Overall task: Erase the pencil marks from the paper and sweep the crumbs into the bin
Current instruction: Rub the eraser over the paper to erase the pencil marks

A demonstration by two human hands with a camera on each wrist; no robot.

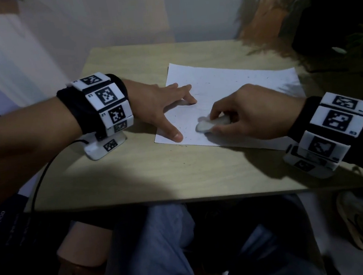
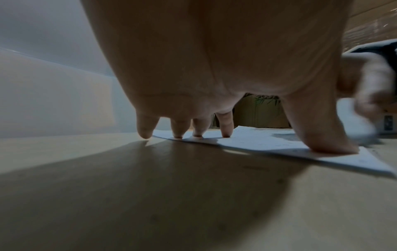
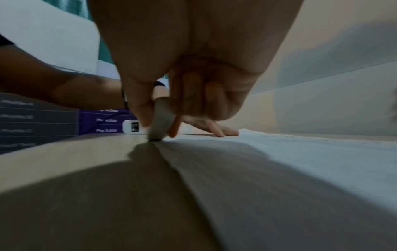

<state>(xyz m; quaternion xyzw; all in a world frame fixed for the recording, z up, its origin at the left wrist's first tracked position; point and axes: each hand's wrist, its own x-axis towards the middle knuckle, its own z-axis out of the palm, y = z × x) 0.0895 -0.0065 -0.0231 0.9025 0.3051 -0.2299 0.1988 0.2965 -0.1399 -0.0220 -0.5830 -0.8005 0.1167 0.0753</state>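
Observation:
A white sheet of paper (image 1: 226, 86) lies on the light wooden table (image 1: 135, 175). My left hand (image 1: 164, 108) is spread flat, and its fingertips (image 2: 224, 134) and thumb press the sheet's left edge down. My right hand (image 1: 240, 114) pinches a white eraser (image 1: 206, 125) between thumb and fingers, its end against the paper near the front left corner. The eraser (image 3: 160, 122) looks blurred in the wrist views. Small dark eraser crumbs (image 1: 182, 130) are scattered over the paper (image 2: 268, 141) and a few lie on the table just in front of it. No bin is in view.
A potted plant (image 1: 330, 12) stands at the table's back right corner. My knees and a shoe (image 1: 357, 220) show below the table's front edge. A cable (image 1: 40, 179) runs from my left wrist off the table's left side.

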